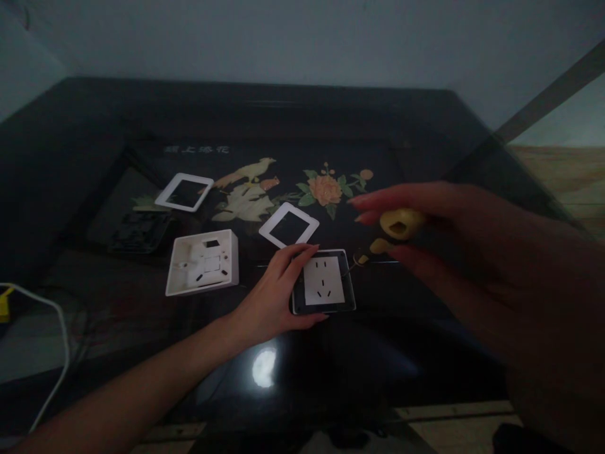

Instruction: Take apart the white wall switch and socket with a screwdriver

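A white wall socket (323, 281) with a dark surround lies face up on the glossy dark table. My left hand (276, 290) is closed around its left side, fingers at the top edge and thumb along the bottom edge. From the right, my right hand (454, 252) holds a yellow-handled screwdriver (401, 224) between thumb and fingers. Its thin shaft slants down to the right side of the socket; whether the tip touches a screw I cannot tell. A white square frame (267, 231) lies just behind my left hand.
An open white mounting box (202, 263) stands left of my left hand. Behind it are a second white frame (163, 199) and a dark socket-like part (139, 232). A white cable (65, 334) curves at the left edge near a yellow object (4, 304). A wall rises behind the table.
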The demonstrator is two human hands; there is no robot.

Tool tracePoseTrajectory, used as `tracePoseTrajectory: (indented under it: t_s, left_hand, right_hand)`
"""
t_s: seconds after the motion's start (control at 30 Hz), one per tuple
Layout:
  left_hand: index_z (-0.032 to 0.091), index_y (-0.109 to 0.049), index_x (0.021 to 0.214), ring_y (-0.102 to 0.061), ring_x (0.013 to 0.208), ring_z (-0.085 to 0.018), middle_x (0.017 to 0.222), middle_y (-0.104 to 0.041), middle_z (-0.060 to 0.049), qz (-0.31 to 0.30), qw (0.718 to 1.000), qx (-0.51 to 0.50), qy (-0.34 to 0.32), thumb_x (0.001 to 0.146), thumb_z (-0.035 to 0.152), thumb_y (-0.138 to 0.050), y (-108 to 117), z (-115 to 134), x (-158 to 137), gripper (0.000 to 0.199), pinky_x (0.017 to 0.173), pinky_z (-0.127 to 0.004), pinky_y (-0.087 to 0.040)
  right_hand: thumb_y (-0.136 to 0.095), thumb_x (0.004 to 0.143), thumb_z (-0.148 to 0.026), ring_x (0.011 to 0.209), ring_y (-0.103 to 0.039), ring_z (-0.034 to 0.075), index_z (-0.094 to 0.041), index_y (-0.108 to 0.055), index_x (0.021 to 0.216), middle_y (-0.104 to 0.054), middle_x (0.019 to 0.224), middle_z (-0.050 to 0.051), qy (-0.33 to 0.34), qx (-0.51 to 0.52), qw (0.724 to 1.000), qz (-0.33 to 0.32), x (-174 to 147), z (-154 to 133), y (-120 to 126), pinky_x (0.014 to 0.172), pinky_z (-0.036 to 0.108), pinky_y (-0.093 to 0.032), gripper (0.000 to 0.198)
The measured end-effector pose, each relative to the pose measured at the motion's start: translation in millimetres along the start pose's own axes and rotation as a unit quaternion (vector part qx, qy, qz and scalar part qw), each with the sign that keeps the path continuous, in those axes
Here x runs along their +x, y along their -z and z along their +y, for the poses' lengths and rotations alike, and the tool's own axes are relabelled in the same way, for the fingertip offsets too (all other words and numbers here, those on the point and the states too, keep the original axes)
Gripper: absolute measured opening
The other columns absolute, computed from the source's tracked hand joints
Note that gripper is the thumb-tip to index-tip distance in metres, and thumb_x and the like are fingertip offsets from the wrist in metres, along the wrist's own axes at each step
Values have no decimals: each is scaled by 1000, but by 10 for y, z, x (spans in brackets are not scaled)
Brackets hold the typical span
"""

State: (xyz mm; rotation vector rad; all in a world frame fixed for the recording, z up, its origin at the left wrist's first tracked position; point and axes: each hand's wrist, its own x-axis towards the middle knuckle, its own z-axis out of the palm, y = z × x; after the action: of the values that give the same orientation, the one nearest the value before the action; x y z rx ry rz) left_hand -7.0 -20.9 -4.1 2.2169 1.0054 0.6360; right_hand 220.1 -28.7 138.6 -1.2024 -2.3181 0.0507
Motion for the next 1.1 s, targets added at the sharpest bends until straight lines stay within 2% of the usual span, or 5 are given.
tracePoseTrajectory:
  t_s: [0.23,0.5,0.73,0.97,1.1]
  left_hand:
    - [30,-19,151,-39,137,-38,147,-34,-15,-1,1000,-1,3,72,43,-82,15,-3,-5,102,112,-61,-39]
    - [29,-22,151,-39,136,-38,146,-34,-15,-3,1000,3,-1,72,42,-81,12,9,2,99,112,-59,-39]
    - [29,-21,149,-39,135,-37,144,-35,-15,0,1000,7,-11,72,43,-81,7,2,-3,99,112,-58,-40]
    - [26,-22,149,-38,136,-35,145,-34,-15,-3,1000,14,-10,73,44,-81,5,-8,0,98,114,-54,-39]
    - [25,-26,147,-39,136,-35,145,-35,-15,-2,1000,17,-12,73,43,-80,1,-14,-13,94,114,-53,-39]
  right_hand:
    - [-66,90,-35,93,-69,20,-26,-69,106,-69,97,3,-3,-84,987,135,13,-29,-137,76,29,-59,18]
    - [-53,97,-22,108,-69,21,-22,-60,124,-71,122,2,8,10,1000,28,26,-9,-42,91,33,-59,29]
    - [-71,87,-29,92,-68,18,-24,-69,104,-69,97,2,22,-28,988,153,21,-5,-165,79,27,-59,18]
    - [-56,94,-18,110,-67,18,-20,-60,127,-69,126,1,11,44,999,21,12,-5,-6,96,26,-56,33]
    - [-65,91,-28,110,-64,19,-19,-68,110,-68,116,7,35,-4,995,91,23,-16,-66,91,28,-57,21]
